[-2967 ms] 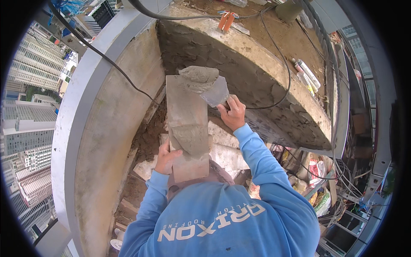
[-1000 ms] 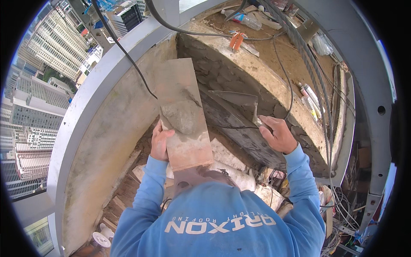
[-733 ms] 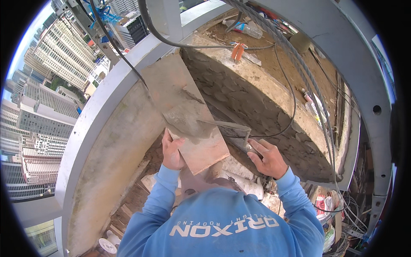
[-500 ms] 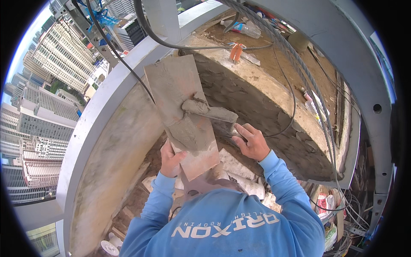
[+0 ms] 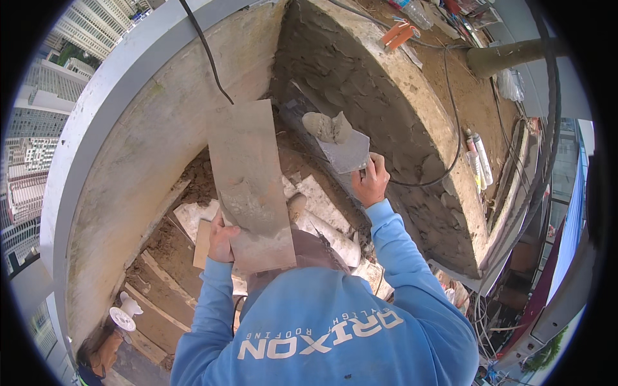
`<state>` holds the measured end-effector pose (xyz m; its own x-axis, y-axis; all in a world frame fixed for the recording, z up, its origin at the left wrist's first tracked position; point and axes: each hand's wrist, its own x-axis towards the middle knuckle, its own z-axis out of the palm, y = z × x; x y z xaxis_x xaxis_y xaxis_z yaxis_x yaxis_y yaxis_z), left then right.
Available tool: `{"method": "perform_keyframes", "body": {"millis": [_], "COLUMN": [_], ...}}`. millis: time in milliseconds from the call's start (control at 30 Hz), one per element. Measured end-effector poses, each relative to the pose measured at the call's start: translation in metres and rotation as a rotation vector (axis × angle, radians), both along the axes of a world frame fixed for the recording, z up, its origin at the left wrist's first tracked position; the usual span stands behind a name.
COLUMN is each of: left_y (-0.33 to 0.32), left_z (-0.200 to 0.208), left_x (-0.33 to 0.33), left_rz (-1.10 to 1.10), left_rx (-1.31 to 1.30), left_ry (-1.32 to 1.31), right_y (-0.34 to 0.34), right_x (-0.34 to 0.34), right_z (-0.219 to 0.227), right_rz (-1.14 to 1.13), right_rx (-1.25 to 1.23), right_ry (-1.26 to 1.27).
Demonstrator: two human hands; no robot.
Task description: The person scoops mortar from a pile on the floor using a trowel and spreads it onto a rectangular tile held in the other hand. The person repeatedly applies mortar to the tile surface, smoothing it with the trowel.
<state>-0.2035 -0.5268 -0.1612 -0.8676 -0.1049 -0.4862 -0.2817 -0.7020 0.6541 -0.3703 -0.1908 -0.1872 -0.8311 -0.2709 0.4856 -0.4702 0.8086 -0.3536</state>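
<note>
My left hand (image 5: 222,238) is closed on the lower left edge of a long flat mortar board (image 5: 242,138), which is tilted up in front of me. Wet grey mortar (image 5: 254,204) is smeared over the board's middle. In my right hand (image 5: 371,181) is a trowel (image 5: 347,154), gripped by its handle, which my fingers mostly hide. A thick lump of mortar (image 5: 329,127) rides on the trowel's blade, right of the board and apart from it. Just beyond the trowel stands a low wall (image 5: 386,122) coated in rough, dark grey mortar.
A pale curved parapet (image 5: 161,109) bounds the left side, with tall buildings beyond it. Broken slabs (image 5: 322,199) and boards litter the floor below. A black cable (image 5: 444,170) hangs over the wall. On the ledge lie an orange clamp-like tool (image 5: 398,35) and tubes (image 5: 479,161).
My right hand has lifted the trowel off the board and moved it right, carrying a lump of mortar. Less mortar lies on the board. The whole view has shifted.
</note>
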Motion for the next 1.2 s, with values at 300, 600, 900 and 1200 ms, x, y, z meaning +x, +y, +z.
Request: {"method": "perform_keyframes", "body": {"millis": [300, 600, 900, 1200], "left_y": [-0.039, -0.034, -0.019, 0.003], "left_z": [-0.039, -0.057, -0.043, 0.009], "left_x": [0.024, 0.034, -0.01, -0.122], "left_rz": [0.218, 0.227, 0.005, -0.201], "left_rx": [-0.057, 0.015, 0.107, 0.139], "left_ry": [-0.155, -0.174, -0.069, 0.112], "right_y": [0.023, 0.114, 0.04, 0.003], "right_x": [0.033, -0.086, -0.026, -0.022], "right_z": [-0.132, -0.238, -0.053, 0.13], "right_rz": [-0.146, -0.501, -0.398, 0.116], "right_rx": [0.202, -0.065, 0.047, -0.086], "right_ry": [-0.442, -0.759, -0.541, -0.859]}}
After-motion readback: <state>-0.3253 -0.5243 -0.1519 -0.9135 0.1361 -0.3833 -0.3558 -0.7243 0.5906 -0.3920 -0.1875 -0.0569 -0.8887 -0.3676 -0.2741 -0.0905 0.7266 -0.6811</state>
